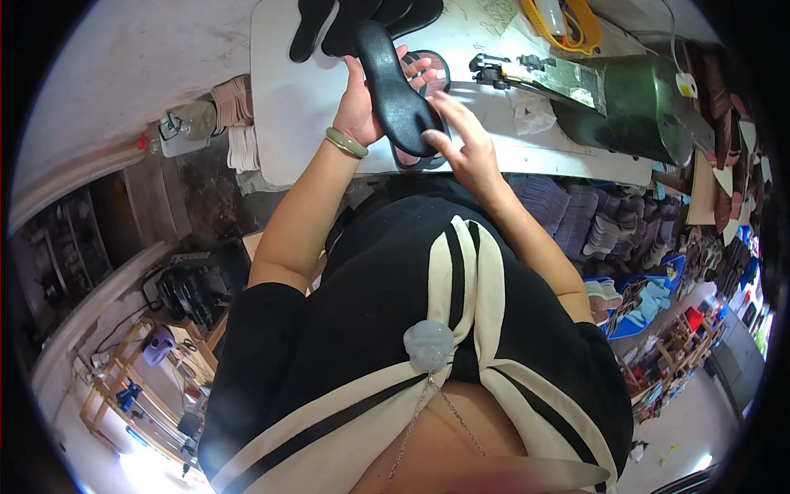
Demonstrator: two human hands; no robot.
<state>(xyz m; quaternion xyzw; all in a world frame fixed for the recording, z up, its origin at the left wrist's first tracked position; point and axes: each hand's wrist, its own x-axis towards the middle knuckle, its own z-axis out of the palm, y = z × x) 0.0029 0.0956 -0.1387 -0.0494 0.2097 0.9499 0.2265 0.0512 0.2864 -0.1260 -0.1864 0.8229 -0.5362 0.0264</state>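
Note:
A glossy black shoe sole (387, 90) is held up over the white table, its narrow end away from me and its wide end close. My left hand (358, 111) cradles it from below and the left side, with fingertips showing past its right edge. At the wide end my right hand (471, 148) grips the sole, thumb on the upper face and slightly blurred fingers at the right edge. Partly hidden beneath lies a sandal (436, 72) with a pinkish-brown footbed and dark straps. Several more black soles (350, 29) lie at the table's far edge.
On the white table (296, 123), a dark green cylindrical machine (638, 107) with a black clamp-like part (491, 70) stands at right. A yellow basket (568, 25) sits behind it. Stacked insoles (233, 103) stand at left; piles of soles (539, 210) lie below right.

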